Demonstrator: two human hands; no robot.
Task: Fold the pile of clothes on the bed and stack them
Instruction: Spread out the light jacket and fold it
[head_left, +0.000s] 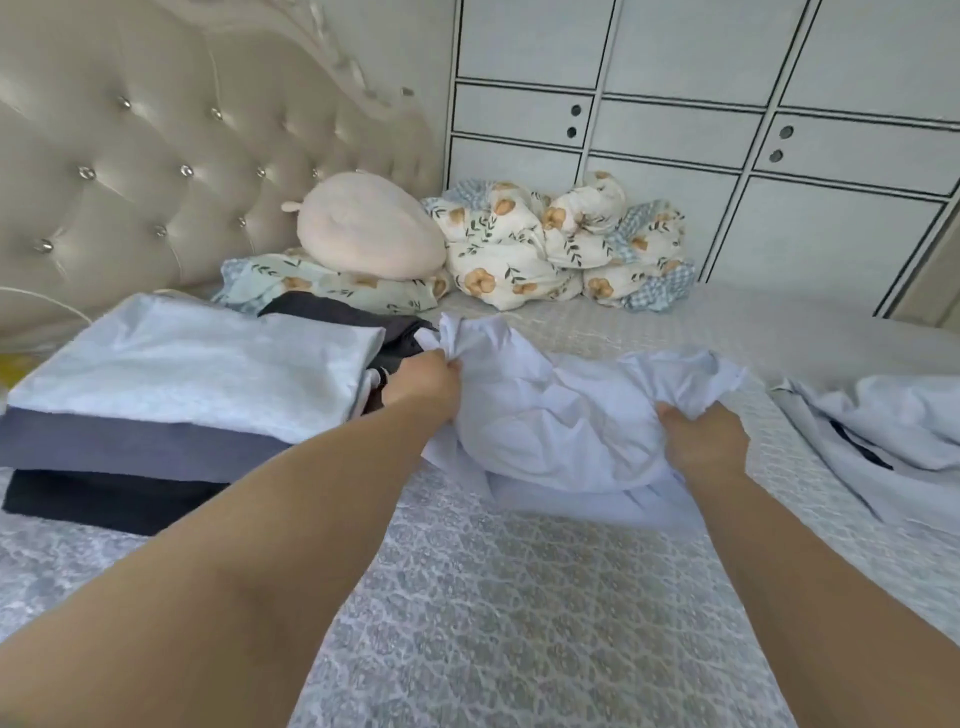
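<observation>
A crumpled white garment lies bunched in the middle of the bed. My left hand grips its left edge, and my right hand grips its right side, fingers curled into the cloth. To the left stands a stack of folded clothes: a pale blue piece on top, a slate blue one under it, a black one at the bottom. A dark folded garment lies behind the stack. At the right edge lies another pale, unfolded garment with a dark strip.
The bed is covered by a grey patterned bedspread. A floral quilt and a round cream plush pillow lie at the back. A tufted headboard rises at the left; white cabinets stand behind.
</observation>
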